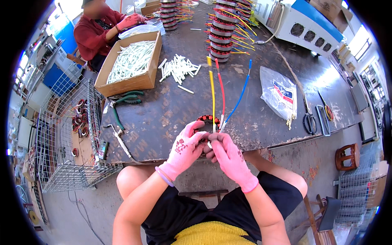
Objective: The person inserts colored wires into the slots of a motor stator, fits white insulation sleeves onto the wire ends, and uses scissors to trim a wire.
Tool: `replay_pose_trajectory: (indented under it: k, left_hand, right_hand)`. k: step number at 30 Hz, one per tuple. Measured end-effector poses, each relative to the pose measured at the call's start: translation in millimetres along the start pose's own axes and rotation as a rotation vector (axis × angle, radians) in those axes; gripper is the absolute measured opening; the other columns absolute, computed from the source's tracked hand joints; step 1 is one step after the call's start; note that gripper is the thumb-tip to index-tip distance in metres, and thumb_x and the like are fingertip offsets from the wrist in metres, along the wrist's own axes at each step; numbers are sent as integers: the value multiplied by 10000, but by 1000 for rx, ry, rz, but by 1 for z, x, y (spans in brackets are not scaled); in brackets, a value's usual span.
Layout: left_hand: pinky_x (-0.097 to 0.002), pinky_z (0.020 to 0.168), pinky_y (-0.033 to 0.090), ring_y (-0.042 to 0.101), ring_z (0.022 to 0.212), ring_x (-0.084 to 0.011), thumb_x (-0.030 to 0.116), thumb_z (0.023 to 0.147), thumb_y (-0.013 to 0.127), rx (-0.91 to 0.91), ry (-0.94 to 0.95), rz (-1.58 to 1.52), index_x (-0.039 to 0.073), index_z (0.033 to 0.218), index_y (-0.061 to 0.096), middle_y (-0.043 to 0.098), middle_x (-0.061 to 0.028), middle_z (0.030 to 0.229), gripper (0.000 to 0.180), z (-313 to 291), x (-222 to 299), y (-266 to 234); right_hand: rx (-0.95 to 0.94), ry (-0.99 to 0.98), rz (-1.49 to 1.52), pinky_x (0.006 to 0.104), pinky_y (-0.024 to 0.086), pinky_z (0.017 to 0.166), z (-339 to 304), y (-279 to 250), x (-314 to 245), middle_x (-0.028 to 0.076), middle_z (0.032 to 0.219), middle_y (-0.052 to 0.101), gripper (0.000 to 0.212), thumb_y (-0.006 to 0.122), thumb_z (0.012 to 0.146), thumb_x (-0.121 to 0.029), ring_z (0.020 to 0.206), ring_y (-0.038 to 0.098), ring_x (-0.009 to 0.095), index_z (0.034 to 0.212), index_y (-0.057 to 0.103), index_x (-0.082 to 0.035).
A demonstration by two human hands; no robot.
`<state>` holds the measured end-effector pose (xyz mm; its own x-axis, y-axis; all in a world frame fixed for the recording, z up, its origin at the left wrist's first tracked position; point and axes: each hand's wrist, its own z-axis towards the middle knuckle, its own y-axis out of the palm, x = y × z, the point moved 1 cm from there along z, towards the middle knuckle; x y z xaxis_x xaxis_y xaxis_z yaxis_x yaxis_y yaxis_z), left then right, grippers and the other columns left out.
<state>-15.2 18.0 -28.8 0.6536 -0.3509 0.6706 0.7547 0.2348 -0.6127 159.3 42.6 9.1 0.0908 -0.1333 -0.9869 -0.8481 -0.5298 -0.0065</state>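
Both of my hands wear pink gloves and meet at the table's near edge. My left hand (184, 148) is closed around the near side of a motor stator (208, 119) with red and black windings, mostly hidden behind my fingers. A yellow wire (212, 96), a red wire (222, 89) and a blue wire (240, 99) stretch away from it across the tabletop, with whitish sleeves at their near ends. Beside the left fingertips, my right hand (229, 156) pinches a short white sleeve (210, 145), whose far end my fingers cover.
A cardboard box (143, 83) of white sleeves stands left, beside a loose sleeve pile (179, 69). Pliers (118, 110), a plastic bag (279, 96) and scissors (309, 122) lie around. Stacked stators (221, 36) stand at the back. A person (96, 34) works at far left.
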Motion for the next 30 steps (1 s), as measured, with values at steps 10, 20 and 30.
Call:
replay_pose_trajectory:
  k: [10, 20, 30]
  left_hand:
    - [-287, 837, 520, 650, 954, -149, -51, 878, 600, -6, -262, -128, -9, 1088, 635, 326, -184, 1540, 216, -1, 4, 8]
    - [-255, 792, 486, 577, 982, -90, 67, 888, 661, -23, -576, -543, -33, 1008, 619, 356, -101, 1486, 162, 11, 9, 16]
    - [-346, 1004, 440, 450, 1252, -226, 174, 803, 774, -736, -433, -77, 20, 1474, 355, 427, -149, 1363, 805, 59, -4, -57]
  right_hand:
    - [239, -557, -510, 339, 522, 682, 27, 8, -3, 149, 828, 670, 170, 614, 949, -93, 743, 684, 239, 1103, 608, -21]
    - [32, -613, -815, 427, 488, 992, 46, -67, 16, 178, 1321, 574, 849, 867, 640, -249, 1187, 571, 360, 1378, 497, -50]
    - [280, -508, -863, 447, 477, 812, 22, 8, 32, 112, 1099, 572, 676, 875, 597, -330, 991, 598, 332, 1131, 570, -49]
